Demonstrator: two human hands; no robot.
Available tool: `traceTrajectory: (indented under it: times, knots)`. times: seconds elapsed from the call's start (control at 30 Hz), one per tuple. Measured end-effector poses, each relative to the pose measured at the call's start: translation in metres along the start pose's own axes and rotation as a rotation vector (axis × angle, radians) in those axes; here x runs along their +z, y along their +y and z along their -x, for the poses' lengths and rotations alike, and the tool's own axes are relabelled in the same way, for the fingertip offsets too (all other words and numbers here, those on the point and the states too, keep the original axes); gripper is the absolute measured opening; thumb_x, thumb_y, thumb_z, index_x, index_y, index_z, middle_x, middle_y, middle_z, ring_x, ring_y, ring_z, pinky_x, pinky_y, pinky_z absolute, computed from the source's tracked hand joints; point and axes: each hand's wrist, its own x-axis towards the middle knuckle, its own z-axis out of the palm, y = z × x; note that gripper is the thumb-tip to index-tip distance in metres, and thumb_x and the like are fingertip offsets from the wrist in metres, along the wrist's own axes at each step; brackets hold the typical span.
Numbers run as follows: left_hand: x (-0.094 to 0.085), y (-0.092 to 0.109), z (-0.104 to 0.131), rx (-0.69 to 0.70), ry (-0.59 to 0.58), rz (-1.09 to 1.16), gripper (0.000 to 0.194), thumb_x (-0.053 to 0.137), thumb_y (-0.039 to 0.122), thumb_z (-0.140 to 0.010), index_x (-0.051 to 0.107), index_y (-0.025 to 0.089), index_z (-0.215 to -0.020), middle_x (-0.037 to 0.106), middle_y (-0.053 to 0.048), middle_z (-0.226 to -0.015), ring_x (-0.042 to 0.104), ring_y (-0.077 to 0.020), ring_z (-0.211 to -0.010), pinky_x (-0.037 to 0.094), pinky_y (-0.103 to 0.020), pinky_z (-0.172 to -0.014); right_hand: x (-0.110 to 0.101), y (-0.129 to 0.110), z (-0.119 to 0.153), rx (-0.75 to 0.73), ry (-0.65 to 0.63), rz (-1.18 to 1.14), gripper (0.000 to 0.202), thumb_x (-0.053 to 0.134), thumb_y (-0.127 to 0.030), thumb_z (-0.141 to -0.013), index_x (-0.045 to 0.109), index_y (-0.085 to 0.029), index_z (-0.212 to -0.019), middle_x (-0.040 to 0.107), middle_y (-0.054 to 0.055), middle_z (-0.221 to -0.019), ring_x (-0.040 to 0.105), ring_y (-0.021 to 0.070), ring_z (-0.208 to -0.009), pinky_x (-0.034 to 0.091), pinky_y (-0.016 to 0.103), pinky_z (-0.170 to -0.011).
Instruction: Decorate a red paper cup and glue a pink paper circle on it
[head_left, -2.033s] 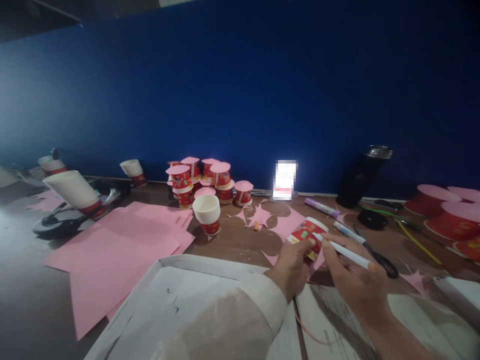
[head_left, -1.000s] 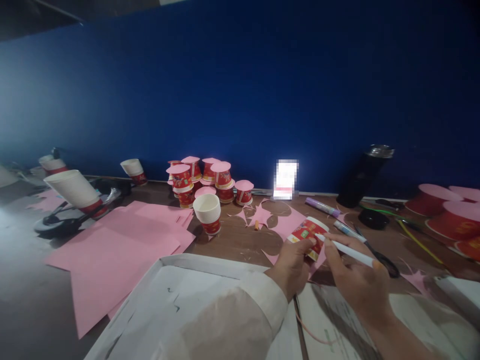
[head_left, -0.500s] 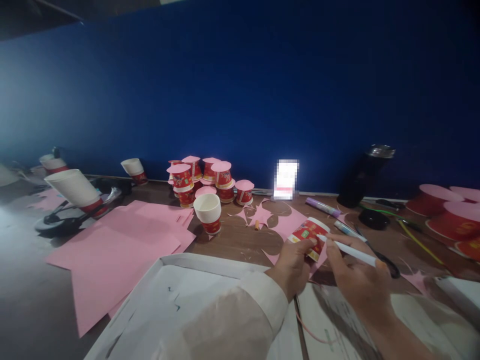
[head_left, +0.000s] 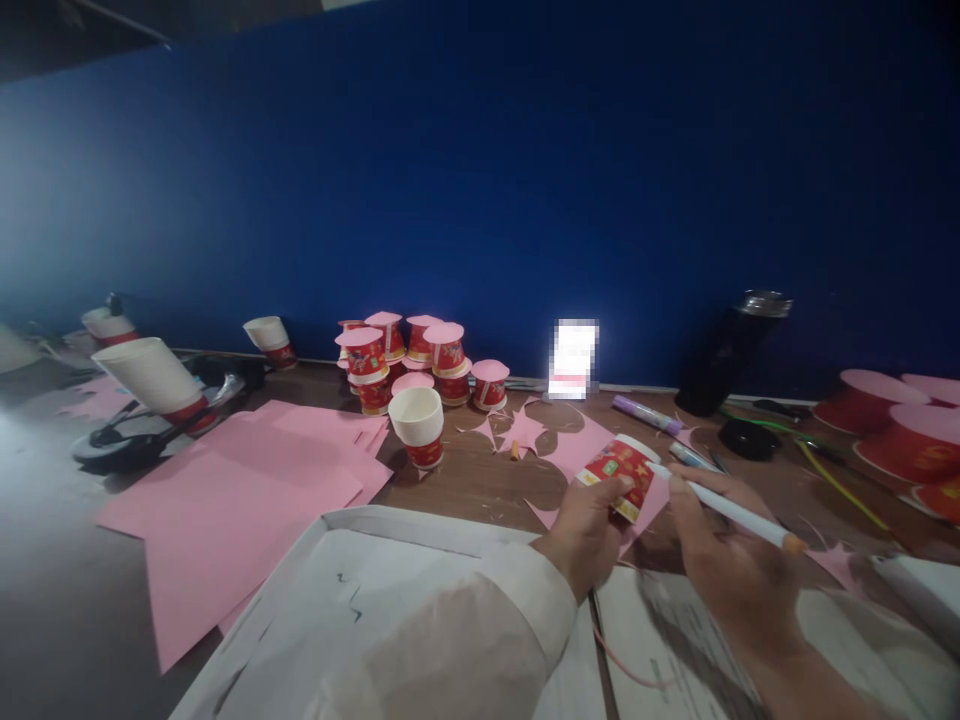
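A red paper cup [head_left: 616, 468] with a gold and white pattern lies tilted in my left hand [head_left: 589, 530], the thumb pressed on its side. My right hand [head_left: 739, 560] is closed round a slim white pen [head_left: 727, 507] with an orange end. The pen's tip is near the right side of the cup; whether it touches I cannot tell. Pink paper offcuts [head_left: 577, 445] lie behind and beneath the cup. Beyond my right hand are a purple marker [head_left: 646, 413] and a blue-and-white tube [head_left: 694, 458], partly hidden by the fingers.
Red cups topped with pink discs [head_left: 446, 345] stand stacked at the back, with a white-rimmed stack of cups [head_left: 417, 420] before them. Pink sheets [head_left: 247, 500] and headphones [head_left: 120, 440] lie left. A dark bottle [head_left: 731, 350] stands right of a blurred bright screen [head_left: 574, 358]. A white box lid [head_left: 360, 580] is in front.
My right hand has drawn the pen slightly to the right, away from the middle of the cup. My left hand and the cup have stayed nearly in place.
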Motion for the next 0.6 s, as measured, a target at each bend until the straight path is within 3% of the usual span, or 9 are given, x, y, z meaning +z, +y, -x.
traceTrajectory:
  times: [0.23, 0.6]
  knots:
    - [0.002, -0.002, 0.0, 0.06, -0.045, 0.004, 0.031, 0.085, 0.016, -0.053, 0.072, 0.012, -0.081, 0.071, -0.005, -0.076, 0.067, -0.0189, -0.074, 0.052, -0.031, -0.082, 0.004, 0.01, 0.007, 0.023, -0.145, 0.027, 0.021, 0.06, -0.041, -0.093, 0.072, -0.024, -0.094, 0.076, 0.007, -0.096, 0.071, 0.0253, -0.091, 0.055, 0.04, -0.088]
    - [0.002, -0.001, 0.001, 0.056, -0.054, -0.023, 0.032, 0.085, 0.017, -0.053, 0.073, 0.012, -0.082, 0.072, -0.005, -0.077, 0.064, -0.0167, -0.07, 0.051, -0.03, -0.077, 0.004, 0.011, 0.006, -0.028, -0.147, 0.054, 0.02, 0.06, -0.039, -0.094, 0.073, -0.024, -0.093, 0.076, 0.006, -0.095, 0.071, 0.0248, -0.093, 0.053, 0.041, -0.09]
